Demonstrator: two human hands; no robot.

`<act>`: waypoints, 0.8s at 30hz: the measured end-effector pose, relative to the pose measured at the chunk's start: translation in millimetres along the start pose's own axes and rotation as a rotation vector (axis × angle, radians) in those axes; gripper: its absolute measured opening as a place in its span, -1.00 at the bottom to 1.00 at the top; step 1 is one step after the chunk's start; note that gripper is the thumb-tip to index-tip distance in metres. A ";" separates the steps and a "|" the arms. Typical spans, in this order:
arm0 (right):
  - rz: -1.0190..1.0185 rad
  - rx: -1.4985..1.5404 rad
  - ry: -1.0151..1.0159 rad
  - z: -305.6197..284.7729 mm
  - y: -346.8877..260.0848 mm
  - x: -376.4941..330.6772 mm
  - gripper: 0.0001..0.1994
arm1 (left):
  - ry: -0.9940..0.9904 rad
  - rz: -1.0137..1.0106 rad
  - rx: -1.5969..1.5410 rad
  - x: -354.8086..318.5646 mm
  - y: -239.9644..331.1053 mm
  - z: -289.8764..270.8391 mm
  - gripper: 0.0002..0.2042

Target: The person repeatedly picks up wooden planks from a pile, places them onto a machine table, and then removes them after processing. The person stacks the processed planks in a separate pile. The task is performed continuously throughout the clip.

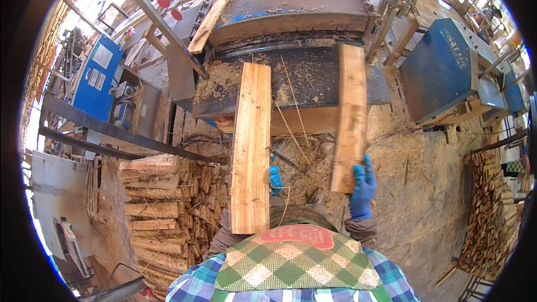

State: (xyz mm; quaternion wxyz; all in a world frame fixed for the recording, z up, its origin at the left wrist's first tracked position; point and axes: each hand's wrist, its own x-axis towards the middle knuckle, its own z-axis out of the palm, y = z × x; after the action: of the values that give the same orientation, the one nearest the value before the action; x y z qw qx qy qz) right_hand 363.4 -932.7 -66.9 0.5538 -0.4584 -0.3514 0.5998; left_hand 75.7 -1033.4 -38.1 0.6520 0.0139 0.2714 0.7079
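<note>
We grip the left board (250, 151) with our left hand (275, 180). Our right hand (363, 189) clasps the right board (351, 114).

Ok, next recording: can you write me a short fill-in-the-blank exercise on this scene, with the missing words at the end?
1. The gloves on the left hand and right hand are ____ in colour.
2. Together, the hands hold ____ boards.
3. The board whose near end comes closer to the person's apron is in the ____ hand.
4. The apron's diamond pattern is pale and ____.

Missing words: blue; two; left; green.
</note>
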 end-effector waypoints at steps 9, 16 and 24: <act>-0.026 -0.186 -0.161 126.3 32.2 -36.9 -0.40 | 0.553 0.230 0.859 60.1 127.5 -58.8 -0.37; 0.152 -0.317 -0.249 216.8 38.2 -39.5 -0.41 | 0.611 0.219 0.905 108.2 167.5 -102.6 -0.28; -0.247 -0.506 -0.117 233.5 90.1 -17.9 -0.50 | 0.658 0.165 0.904 100.8 166.8 -71.8 -0.33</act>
State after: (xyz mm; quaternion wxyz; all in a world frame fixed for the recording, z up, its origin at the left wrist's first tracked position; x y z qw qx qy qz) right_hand 112.7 -942.8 -70.0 0.4694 -0.5001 -0.5747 0.4464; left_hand -118.9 -966.3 -66.0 0.4048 0.0913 0.7344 0.5370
